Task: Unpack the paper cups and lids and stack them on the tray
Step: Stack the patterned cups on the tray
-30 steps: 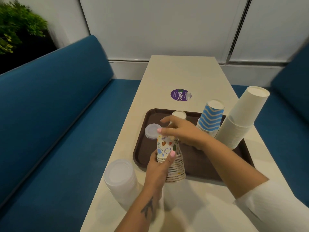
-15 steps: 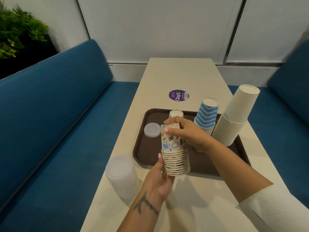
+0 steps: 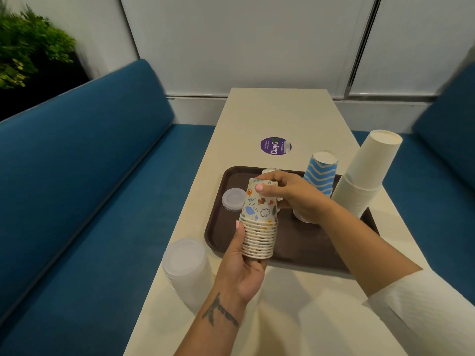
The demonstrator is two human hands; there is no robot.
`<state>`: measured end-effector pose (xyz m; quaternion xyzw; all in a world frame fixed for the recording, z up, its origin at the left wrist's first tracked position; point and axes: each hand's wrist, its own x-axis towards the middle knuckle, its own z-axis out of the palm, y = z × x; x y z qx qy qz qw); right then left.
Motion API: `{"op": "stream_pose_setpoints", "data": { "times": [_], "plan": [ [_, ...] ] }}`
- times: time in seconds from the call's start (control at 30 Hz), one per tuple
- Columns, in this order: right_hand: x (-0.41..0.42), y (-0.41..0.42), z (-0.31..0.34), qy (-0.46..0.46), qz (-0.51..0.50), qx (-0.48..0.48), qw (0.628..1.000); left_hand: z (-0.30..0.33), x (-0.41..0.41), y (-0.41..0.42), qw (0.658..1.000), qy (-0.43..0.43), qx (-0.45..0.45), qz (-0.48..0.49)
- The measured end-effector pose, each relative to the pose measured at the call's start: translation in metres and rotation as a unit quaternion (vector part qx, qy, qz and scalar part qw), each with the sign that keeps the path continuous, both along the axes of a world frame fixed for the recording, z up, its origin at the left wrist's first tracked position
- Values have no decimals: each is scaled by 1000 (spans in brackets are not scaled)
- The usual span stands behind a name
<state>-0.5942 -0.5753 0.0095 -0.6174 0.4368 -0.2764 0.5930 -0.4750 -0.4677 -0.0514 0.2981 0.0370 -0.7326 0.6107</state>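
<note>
The fingers (image 3: 241, 235) of the left hand (image 3: 243, 265) curl round the lower rims of the printed cup stack (image 3: 259, 222), gripping it from below. The fingers of the right hand (image 3: 293, 194) close over the upturned base of the topmost cup, thumb (image 3: 267, 187) pressed on its side. The stack is held upside down, in the air over the near left part of the brown tray (image 3: 303, 250), which sits at the middle of the table (image 3: 280, 116).

On the tray, a small pile of clear lids (image 3: 233, 199) lies by its left edge. A blue zigzag cup stack (image 3: 321, 173) stands at the far right, and a tall white cup stack (image 3: 365, 176) leans at the right edge. A taller stack of clear lids (image 3: 187, 265) stands on the table's left edge, just beside the tray's near left corner.
</note>
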Motion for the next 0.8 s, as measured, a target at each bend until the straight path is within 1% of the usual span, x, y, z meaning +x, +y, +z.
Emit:
{"op": "stream_pose_setpoints", "data": {
  "times": [0.17, 0.37, 0.47, 0.53, 0.57, 0.6, 0.67, 0.73, 0.8],
  "plan": [
    [2, -14, 14, 6, -41, -28, 999, -3, 2, 1, 1000, -10, 13, -4],
    [7, -26, 28, 25, -56, -58, 996, -11, 7, -1, 1000, 2, 29, 5],
    [9, -32, 33, -25, -110, -75, 991, -15, 9, 0, 999, 12, 34, 12],
    [11, -39, 36, -38, -172, -115, 978, -19, 10, 2, 999, 24, 38, 23],
    [12, -43, 35, -15, -198, -151, 968, -21, 10, 2, 999, 27, 39, 27],
    [13, -46, 34, 28, -216, -192, 957, -23, 10, 3, 998, 26, 41, 29],
    [16, -54, 28, 137, -228, -259, 929, -25, 11, 4, 998, 18, 44, 34],
    [21, -60, 19, 221, -214, -282, 909, -26, 12, 3, 998, 14, 43, 40],
    [24, -65, 6, 275, -191, -274, 902, -26, 12, 2, 998, 13, 45, 45]
  ]
}}
